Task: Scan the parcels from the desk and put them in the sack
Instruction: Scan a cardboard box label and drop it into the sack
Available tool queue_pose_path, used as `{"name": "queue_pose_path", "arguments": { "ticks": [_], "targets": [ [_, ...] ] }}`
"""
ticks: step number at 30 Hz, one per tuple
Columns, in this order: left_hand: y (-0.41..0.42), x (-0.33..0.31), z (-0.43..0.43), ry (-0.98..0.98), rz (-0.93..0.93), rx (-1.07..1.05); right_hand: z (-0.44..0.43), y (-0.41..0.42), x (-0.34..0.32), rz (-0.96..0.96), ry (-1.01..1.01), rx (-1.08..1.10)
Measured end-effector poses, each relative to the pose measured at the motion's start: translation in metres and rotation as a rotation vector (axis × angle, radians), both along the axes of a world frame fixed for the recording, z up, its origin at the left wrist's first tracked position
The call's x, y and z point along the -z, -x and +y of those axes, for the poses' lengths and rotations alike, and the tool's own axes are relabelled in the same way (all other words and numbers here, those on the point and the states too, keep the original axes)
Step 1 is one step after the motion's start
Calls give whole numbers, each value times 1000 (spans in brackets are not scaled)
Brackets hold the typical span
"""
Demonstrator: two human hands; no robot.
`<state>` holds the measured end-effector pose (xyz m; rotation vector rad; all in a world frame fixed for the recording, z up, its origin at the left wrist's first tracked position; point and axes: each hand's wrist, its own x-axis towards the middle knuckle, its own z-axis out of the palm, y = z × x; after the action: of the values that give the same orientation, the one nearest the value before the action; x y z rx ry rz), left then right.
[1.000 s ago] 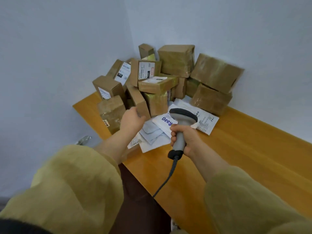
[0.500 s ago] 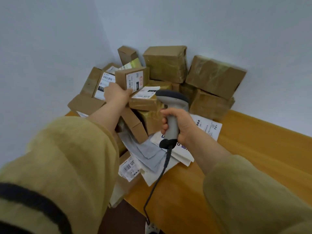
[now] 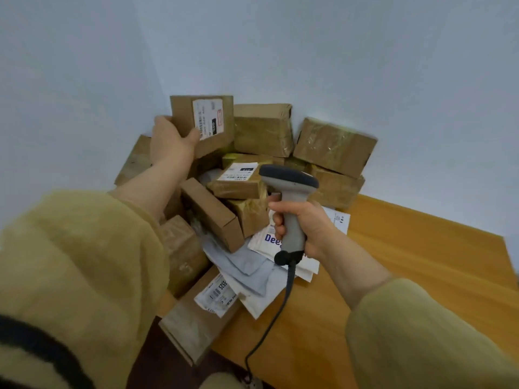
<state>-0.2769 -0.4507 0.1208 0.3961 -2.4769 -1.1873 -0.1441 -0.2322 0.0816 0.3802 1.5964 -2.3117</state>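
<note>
My left hand (image 3: 171,141) grips a small brown cardboard parcel (image 3: 207,123) by its left side and holds it up above the heap, its white shipping label facing me. A grey handheld barcode scanner (image 3: 290,203) stands upright in my right hand (image 3: 311,226), which grips its handle; the scanner head sits below and to the right of the lifted parcel. A black cable (image 3: 278,313) hangs from the handle. Under both hands lies the pile of parcels (image 3: 264,130), brown boxes and white mail bags, on the wooden desk (image 3: 407,270). No sack is in view.
Taped boxes (image 3: 334,144) are stacked against the corner walls at the back. White and grey mail bags (image 3: 252,270) and a flat box (image 3: 191,329) hang over the desk's near-left edge. Bare desk surface stretches to the right.
My left hand went from a lower box up to the labelled parcel on top and has lifted it clear of the heap. The scanner rose a little and stays in my right hand.
</note>
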Motion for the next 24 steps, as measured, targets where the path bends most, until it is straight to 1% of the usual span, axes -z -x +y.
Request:
{"name": "queue_pose_path", "arguments": {
  "ticks": [3, 5, 7, 11, 14, 18, 21, 24],
  "targets": [
    [-30, -35, 18, 125, 101, 64, 18, -30, -17, 89, -33, -58],
    [-56, -50, 39, 173, 132, 138, 36, -53, -26, 151, -55, -89],
    [-83, -56, 67, 160, 135, 224, 61, -80, -32, 205, -113, -89],
    [-144, -61, 138, 59, 92, 379, 123, -150, -38, 265, -253, -14],
    [-188, -57, 192, 86, 22, 508, 173, -213, -37, 275, -404, 31],
    [-239, -50, 261, 172, -44, 659, 227, -283, -33, 227, -542, 99],
    [-268, -45, 303, 206, -87, 738, 259, -319, -29, 203, -655, 145],
    [-285, -42, 339, 263, -120, 798, 285, -347, -23, 176, -719, 210]
  ]
}}
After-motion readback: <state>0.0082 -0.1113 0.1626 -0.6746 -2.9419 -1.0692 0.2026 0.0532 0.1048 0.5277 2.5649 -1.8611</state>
